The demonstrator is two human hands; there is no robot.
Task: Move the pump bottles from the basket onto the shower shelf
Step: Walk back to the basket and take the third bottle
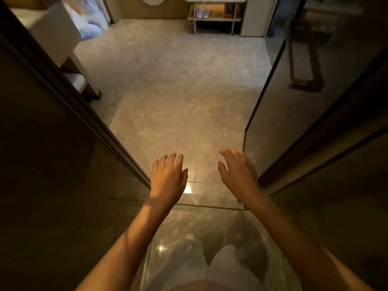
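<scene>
No pump bottles, basket or shower shelf in view. My left hand (168, 175) and right hand (239, 173) both hover palm-down at 6 o'clock over the tiled floor (178, 80), each grip wide, fingers spread, holding nothing. Glass door (294, 122) at 3 o'clock, dark door frame (63, 91) at 9, wooden rack (214, 17) at 12.
</scene>
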